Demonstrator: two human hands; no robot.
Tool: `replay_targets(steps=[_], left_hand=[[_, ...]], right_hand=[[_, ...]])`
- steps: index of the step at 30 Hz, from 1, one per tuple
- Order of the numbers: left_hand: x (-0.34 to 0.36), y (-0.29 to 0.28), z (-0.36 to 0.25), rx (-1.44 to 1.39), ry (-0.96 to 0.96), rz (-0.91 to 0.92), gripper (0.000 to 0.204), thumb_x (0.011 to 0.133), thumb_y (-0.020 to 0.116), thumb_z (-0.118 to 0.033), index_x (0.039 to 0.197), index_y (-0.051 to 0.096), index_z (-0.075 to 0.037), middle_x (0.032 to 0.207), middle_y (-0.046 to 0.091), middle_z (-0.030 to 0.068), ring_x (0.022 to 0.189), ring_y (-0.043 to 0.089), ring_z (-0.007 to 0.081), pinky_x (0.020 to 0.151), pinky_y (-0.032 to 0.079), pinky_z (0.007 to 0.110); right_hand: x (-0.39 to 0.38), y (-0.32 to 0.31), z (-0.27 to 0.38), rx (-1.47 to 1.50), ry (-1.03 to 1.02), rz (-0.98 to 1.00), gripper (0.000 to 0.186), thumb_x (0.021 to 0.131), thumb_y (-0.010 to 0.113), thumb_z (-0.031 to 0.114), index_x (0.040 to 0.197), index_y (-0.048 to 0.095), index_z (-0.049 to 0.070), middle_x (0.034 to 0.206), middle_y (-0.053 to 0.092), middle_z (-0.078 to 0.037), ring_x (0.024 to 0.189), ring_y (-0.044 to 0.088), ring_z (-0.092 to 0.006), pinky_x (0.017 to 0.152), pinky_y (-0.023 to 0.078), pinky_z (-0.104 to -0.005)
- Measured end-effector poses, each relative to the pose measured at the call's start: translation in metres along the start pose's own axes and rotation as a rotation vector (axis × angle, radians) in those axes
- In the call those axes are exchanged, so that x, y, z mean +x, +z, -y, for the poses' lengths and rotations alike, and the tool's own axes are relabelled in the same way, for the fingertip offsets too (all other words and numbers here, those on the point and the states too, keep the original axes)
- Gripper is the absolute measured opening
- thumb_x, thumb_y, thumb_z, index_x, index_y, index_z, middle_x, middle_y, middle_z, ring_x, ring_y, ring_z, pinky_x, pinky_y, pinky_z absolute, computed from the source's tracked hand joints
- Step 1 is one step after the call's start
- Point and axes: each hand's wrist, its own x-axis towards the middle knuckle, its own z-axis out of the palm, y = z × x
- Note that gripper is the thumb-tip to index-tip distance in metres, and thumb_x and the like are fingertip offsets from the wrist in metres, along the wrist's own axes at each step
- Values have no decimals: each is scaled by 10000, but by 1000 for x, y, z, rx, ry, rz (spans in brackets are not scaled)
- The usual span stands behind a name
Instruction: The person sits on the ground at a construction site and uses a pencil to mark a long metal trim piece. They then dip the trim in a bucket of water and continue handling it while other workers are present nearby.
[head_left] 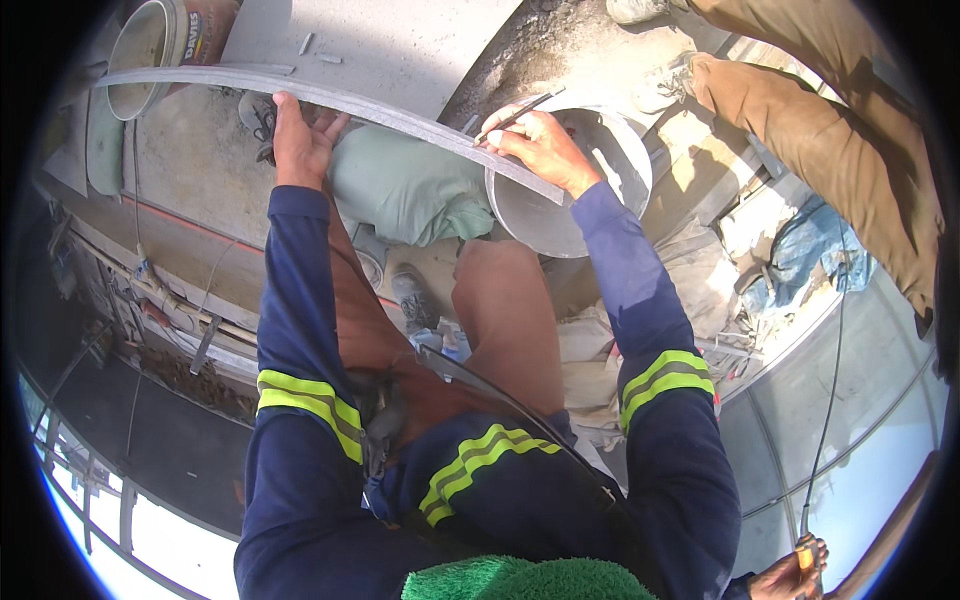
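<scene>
A long, narrow grey strip (400,122), likely cut board, runs from the upper left down toward the right. My left hand (303,145) supports it from the near side, thumb up against its edge and fingers curled beneath. Between the fingers of my right hand (545,150) is a dark pencil (520,116), its point down at the strip near the right end. That end of the strip crosses the rim of a large pale bucket (625,160). Below the strip, between my hands, lies a pale green sack or cloth bundle (405,185).
A flat grey board (380,40) lies beyond the strip, beside a paint bucket (150,50). Another person's brown-trousered legs (800,120) stand at right. A co-worker's hand (790,575) grips a yellow-handled tool at lower right. Blue sheeting (815,250) and rubble lie nearby.
</scene>
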Motion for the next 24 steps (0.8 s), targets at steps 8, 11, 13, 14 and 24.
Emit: replay_targets(steps=[8,11,13,14,24], left_hand=[[5,7,-1,9,0,5,757,1133,462,-532,1688,182,-101,1688,255,262,1505,358,550,1207,410,697],[9,4,-2,8,1,-4,758,1133,460,-530,1687,180,-96,1677,261,277,1503,362,552,1205,412,696],[7,5,-1,10,3,-12,760,1133,461,-531,1686,182,-92,1673,265,279,1500,368,552,1203,415,694],[7,5,-1,12,9,-16,761,1132,462,-533,1685,185,-89,1673,266,277,1498,371,550,1203,418,693],[8,5,-1,38,24,-2,750,1142,423,-538,1689,178,-87,1684,254,246,1521,342,527,1208,411,707]], right_hand=[[16,2,2,-52,-14,-1,220,986,674,156,1160,725,32,1036,799,-93,956,729,-142,888,567,-303],[8,-3,1,-73,-14,-7,224,969,668,158,1147,731,37,1039,808,-108,979,752,-166,908,567,-318],[1,-10,1,-132,-19,3,236,960,659,155,1141,740,27,1035,809,-116,984,756,-176,922,568,-333],[-3,-14,1,-146,3,-4,239,958,656,153,1139,742,24,1037,809,-115,985,754,-179,923,567,-333],[-28,-25,-5,-180,30,-25,257,956,648,168,1101,782,3,1049,808,-104,1013,737,-185,939,547,-335]])
